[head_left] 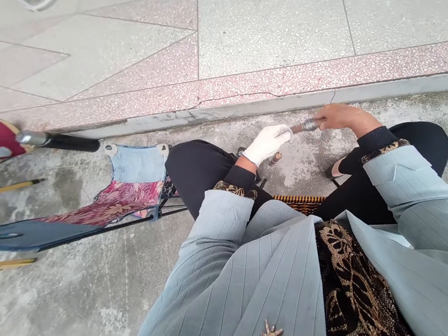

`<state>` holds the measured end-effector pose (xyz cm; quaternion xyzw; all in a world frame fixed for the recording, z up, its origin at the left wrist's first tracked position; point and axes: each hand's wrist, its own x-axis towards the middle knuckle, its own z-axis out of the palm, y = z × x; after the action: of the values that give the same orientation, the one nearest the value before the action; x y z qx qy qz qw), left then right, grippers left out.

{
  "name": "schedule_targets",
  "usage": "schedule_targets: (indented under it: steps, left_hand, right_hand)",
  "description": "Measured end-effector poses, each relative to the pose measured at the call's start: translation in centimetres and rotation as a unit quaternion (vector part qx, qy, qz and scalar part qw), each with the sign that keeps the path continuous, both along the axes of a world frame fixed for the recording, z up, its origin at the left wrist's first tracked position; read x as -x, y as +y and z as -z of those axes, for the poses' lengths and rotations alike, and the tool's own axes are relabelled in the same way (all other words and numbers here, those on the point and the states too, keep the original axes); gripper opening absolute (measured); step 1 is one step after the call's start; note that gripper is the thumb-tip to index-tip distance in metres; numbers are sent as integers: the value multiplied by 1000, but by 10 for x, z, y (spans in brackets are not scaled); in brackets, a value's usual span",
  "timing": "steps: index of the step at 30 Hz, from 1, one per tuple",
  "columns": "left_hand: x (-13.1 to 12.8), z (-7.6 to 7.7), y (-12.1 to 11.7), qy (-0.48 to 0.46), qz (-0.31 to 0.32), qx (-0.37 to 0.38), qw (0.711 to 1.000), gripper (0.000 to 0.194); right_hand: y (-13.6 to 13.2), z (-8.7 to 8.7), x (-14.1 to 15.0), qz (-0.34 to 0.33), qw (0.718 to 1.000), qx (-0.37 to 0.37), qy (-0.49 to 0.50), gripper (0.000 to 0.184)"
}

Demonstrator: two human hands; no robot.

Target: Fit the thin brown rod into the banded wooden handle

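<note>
I am seated, looking down past a grey pinstriped jacket and black trousers. My left hand (267,143), in a white glove or cloth, is closed round the left end of a thin silvery rod (304,126). My right hand (336,116) is bare and grips the rod's other end. The rod lies about level above the concrete between my knees. A small dark piece (276,157) hangs just under the left hand; I cannot make out what it is.
A folding stool with patchwork fabric seat (134,184) stands left of my knee. A black-handled tool with a red part (51,140) lies further left, beside yellow sticks (0,190). A raised terrazzo step (237,90) runs across ahead. An orange woven edge (300,201) shows under me.
</note>
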<state>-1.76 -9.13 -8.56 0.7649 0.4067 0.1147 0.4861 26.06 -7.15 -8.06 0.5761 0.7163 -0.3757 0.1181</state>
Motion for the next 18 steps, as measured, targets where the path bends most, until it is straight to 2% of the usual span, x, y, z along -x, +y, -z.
schedule_targets:
  steps: [1, 2, 3, 4, 6, 8, 10, 11, 13, 15, 18]
  left_hand:
    - [2, -3, 0, 2, -4, 2, 1000, 27]
    - [2, -4, 0, -4, -12, 14, 1000, 24]
    - [3, -3, 1, -17, -21, 33, 999, 21]
    - [2, -1, 1, -34, -33, 55, 997, 19]
    - [0, 6, 1, -69, -57, 90, 992, 17]
    - [-3, 13, 1, -95, -63, 104, 988, 17]
    - [-4, 16, 2, -105, -49, 109, 987, 16]
    - [-4, 17, 2, -100, -34, 105, 989, 17]
    - [-3, 16, 3, -65, 9, 59, 996, 21]
    - [-2, 16, 4, -17, 56, -43, 997, 25]
    - [-2, 18, 6, 31, 111, -212, 971, 27]
  right_hand:
    - [-2, -2, -3, -71, 993, 91, 41, 36]
    - [-5, -5, -5, -127, 971, 172, 106, 38]
    - [-7, -9, -6, -155, 944, 227, 182, 43]
    - [-9, -13, -6, -149, 920, 248, 263, 48]
    - [-12, -20, -5, -49, 887, 190, 419, 54]
    - [-12, -24, -3, 93, 840, 67, 530, 55]
    - [-9, -20, 0, 198, 794, -31, 574, 56]
    - [-6, -16, 2, 231, 786, -60, 569, 58]
    - [-2, -4, 5, 269, 805, -91, 521, 59]
    - [1, 7, 9, 271, 857, -121, 421, 56]
    - [1, 11, 14, 207, 946, -179, 171, 45]
